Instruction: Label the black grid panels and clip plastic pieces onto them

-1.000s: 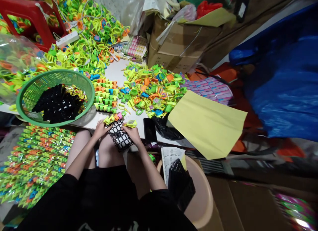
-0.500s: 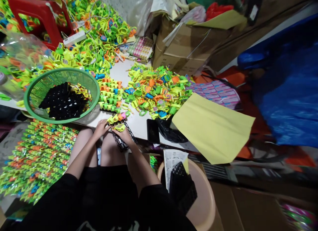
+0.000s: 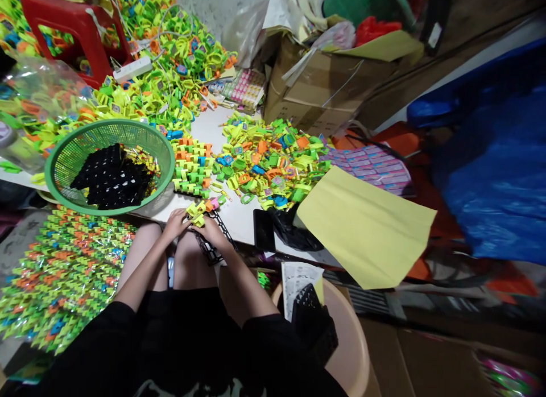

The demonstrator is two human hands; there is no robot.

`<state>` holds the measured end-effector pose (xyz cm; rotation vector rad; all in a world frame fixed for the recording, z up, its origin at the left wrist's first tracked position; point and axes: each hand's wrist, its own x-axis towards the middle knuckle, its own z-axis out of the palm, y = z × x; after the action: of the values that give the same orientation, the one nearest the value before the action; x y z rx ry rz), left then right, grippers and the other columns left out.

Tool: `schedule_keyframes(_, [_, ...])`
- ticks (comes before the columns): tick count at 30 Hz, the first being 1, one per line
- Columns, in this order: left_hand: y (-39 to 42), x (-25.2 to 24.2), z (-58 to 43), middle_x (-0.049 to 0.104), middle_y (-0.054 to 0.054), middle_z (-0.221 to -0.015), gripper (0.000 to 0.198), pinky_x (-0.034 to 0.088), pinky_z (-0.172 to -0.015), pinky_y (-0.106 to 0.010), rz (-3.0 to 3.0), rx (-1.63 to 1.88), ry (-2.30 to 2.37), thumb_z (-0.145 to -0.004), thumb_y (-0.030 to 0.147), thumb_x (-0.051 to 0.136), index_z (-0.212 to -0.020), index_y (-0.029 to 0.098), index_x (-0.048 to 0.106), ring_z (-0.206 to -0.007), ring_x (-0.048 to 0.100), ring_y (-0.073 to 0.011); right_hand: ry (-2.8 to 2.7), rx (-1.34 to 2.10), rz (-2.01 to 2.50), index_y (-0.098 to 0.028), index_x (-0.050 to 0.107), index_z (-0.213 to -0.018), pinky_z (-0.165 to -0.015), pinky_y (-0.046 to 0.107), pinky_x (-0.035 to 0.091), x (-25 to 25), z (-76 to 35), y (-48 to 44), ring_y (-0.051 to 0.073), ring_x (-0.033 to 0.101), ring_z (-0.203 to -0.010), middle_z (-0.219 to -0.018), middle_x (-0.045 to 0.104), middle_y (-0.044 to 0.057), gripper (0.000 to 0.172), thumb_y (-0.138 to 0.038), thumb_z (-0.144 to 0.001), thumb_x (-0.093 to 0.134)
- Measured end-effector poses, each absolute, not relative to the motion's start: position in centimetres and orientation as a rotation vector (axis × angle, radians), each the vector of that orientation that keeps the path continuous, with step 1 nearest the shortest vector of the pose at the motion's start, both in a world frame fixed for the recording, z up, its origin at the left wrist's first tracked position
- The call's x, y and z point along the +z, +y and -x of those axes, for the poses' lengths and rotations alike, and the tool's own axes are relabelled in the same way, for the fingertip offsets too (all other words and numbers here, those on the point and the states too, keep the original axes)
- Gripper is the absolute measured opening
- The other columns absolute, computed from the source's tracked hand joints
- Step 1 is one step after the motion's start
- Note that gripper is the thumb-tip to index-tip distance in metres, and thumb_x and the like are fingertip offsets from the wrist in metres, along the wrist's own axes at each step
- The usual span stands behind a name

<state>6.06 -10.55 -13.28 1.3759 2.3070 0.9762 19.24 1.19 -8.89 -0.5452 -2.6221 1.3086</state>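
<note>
A black lattice tray (image 3: 219, 223) rests across my lap at the table's edge, its far left end carrying a short row of plastic toy watches (image 3: 212, 204) in yellow, orange and pink. My left hand (image 3: 176, 224) is closed at the tray's left side, fingers against the row. Close by, my right hand (image 3: 210, 232) lies over the tray, its fingers closed on a yellow toy watch (image 3: 197, 220) between the two hands. The fingertips are partly hidden. Just beyond stands another tray filled with toy watches (image 3: 193, 168).
A green basket (image 3: 50, 183) with black trays stands at left. Loose toy watches (image 3: 273, 158) are heaped ahead, near a dark phone-like slab (image 3: 264, 230) and yellow paper (image 3: 367, 229). Filled rows (image 3: 63, 272) lie lower left; a pale tub (image 3: 356, 340) stands lower right.
The yellow toy watch in my right hand has moved left and turned, now sitting against the row at the tray's end. My right hand shifted slightly left; the view tilted a little.
</note>
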Motion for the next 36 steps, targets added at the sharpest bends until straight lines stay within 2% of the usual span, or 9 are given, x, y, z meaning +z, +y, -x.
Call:
schedule_keyframes(9, [-11.2,-12.0,-6.1,0.066,-0.008,-0.114,0.03,0.042,-0.099,-0.04,-1.361,1.12,2.204,-0.086,0.036,0.058,-0.111,0.021,0.064,-0.11,0.057,-0.0236,-2.683,1.138,0.708,-0.019,0.068,-0.1,-0.084,0.033,0.048,-8.6,-20.5,1.1,0.025,0.066,-0.094,-0.102,0.071,0.011,0.026,-0.036,-0.082,0.069])
schedule_keyframes(15, [-11.4,-10.6,-6.9,0.066,-0.006,-0.116,0.031,0.042,-0.099,-0.038,-1.379,1.14,2.217,-0.087,0.038,0.059,-0.113,0.022,0.064,-0.109,0.058,-0.0224,-2.549,1.008,0.964,-0.017,0.068,-0.094,-0.079,0.031,0.047,-8.4,-21.4,3.4,0.025,0.066,-0.089,-0.095,0.071,0.011,0.018,-0.03,-0.082,0.067])
schedule_keyframes(22, [-11.6,-10.4,-8.0,0.066,-0.006,-0.113,0.03,0.041,-0.099,-0.039,-1.39,1.157,2.283,-0.087,0.04,0.06,-0.111,0.022,0.063,-0.109,0.057,-0.0226,-2.408,1.469,0.75,-0.019,0.069,-0.086,-0.071,0.026,0.048,-6.4,-25.6,8.1,0.017,0.063,-0.074,-0.083,0.071,0.003,0.021,-0.037,-0.082,0.058])
schedule_keyframes(24, [-11.5,-10.3,-8.4,0.065,-0.007,-0.116,0.032,0.041,-0.1,-0.04,-1.442,1.121,2.273,-0.087,0.042,0.06,-0.113,0.023,0.063,-0.112,0.056,-0.0233,-2.363,1.434,0.905,-0.018,0.069,-0.078,-0.064,0.026,0.047,-6.3,-27.2,10.5,0.016,0.06,-0.064,-0.074,0.069,0.003,0.023,-0.037,-0.08,0.057])
schedule_keyframes(26, [-11.1,-10.2,-8.9,0.061,-0.008,-0.123,0.037,0.041,-0.102,-0.041,-1.53,1.078,2.23,-0.087,0.044,0.06,-0.117,0.023,0.061,-0.118,0.053,-0.0239,-2.294,1.309,1.033,-0.017,0.069,-0.075,-0.064,0.027,0.047,-6.7,-27.6,13.0,0.017,0.059,-0.061,-0.069,0.068,0.003,0.022,-0.033,-0.077,0.056])
schedule_keyframes(32, [-9.3,-10.6,-10.4,0.048,-0.008,-0.142,0.042,0.035,-0.109,-0.045,-1.745,0.893,2.115,-0.085,0.046,0.062,-0.123,0.027,0.06,-0.132,0.042,-0.0261,-2.162,1.335,0.841,-0.013,0.073,-0.088,-0.072,0.032,0.05,-9.1,-21.5,17.0,0.019,0.062,-0.072,-0.085,0.071,0.007,0.029,-0.035,-0.075,0.06])
schedule_keyframes(36, [-9.4,-10.8,-10.8,0.045,-0.007,-0.144,0.04,0.036,-0.11,-0.046,-1.772,0.888,2.134,-0.087,0.046,0.06,-0.122,0.027,0.06,-0.134,0.04,-0.0256,-2.333,1.24,0.709,-0.016,0.074,-0.084,-0.079,0.031,0.049,-9.8,-18.1,17.9,0.019,0.062,-0.082,-0.09,0.07,0.006,0.022,-0.032,-0.069,0.07])
